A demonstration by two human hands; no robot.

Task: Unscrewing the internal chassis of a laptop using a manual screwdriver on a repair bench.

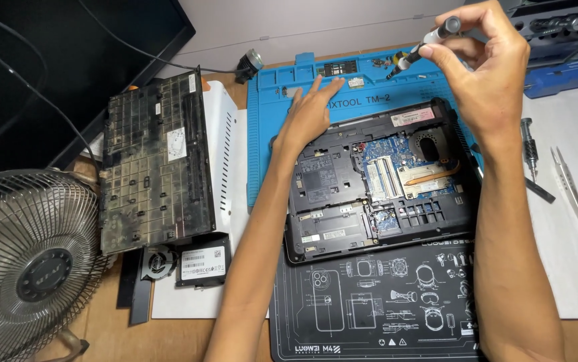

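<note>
An opened black laptop base [332, 201] lies underside up, its blue circuit board [396, 167], copper heat pipe and fan recess exposed. My left hand [309, 110] rests flat, fingers spread, on the blue mat just beyond the laptop's far left corner. My right hand [487, 70] is raised above the laptop's far right corner and pinches a slim black and silver screwdriver [423, 47] by its top end, tip angled down and left over the blue mat's tray section.
A blue repair mat [262, 134] and a black printed mat [369, 315] lie under the laptop. At left lie a dusty keyboard panel [155, 161], a small fan [158, 261], a drive [202, 260] and a desk fan [27, 261]. Tweezers [574, 194] and another screwdriver [529, 147] lie right.
</note>
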